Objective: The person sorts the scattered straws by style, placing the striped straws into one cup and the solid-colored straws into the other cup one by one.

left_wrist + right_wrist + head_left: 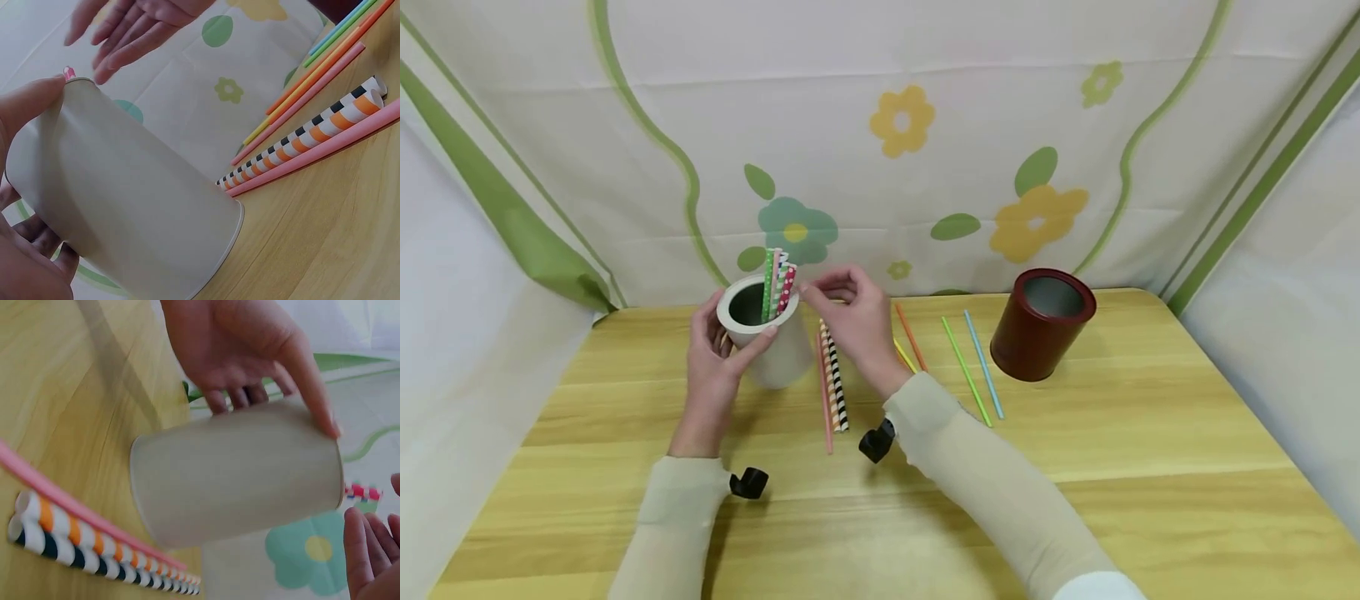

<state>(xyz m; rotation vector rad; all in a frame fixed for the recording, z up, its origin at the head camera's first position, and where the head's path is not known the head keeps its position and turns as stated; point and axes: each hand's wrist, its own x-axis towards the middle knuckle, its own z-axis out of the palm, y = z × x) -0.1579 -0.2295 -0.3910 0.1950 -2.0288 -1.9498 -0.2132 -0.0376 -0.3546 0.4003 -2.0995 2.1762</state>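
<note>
My left hand [711, 379] grips the white can [784, 358] round its side, thumb at the rim. The can stands on the table, its opening facing up. Several patterned paper straws [768, 287] lean inside against its right wall, among them a red one with white dots [787, 287]. Beside the rim, my right hand [859, 321] has its fingertips close to the straw tops, the fingers loosely bent and holding nothing. In the left wrist view that hand [147, 25] hovers over the can's top end, apart from the pink straw tip [69, 74].
Just right of the can lie an orange-striped straw [831, 379], a black-striped straw [837, 387] and a pink straw [825, 400]. Farther right are yellow, orange, green [966, 371] and blue straws [984, 367]. A dark red can [1033, 342] stands at the back right, before a flowered cloth [850, 167].
</note>
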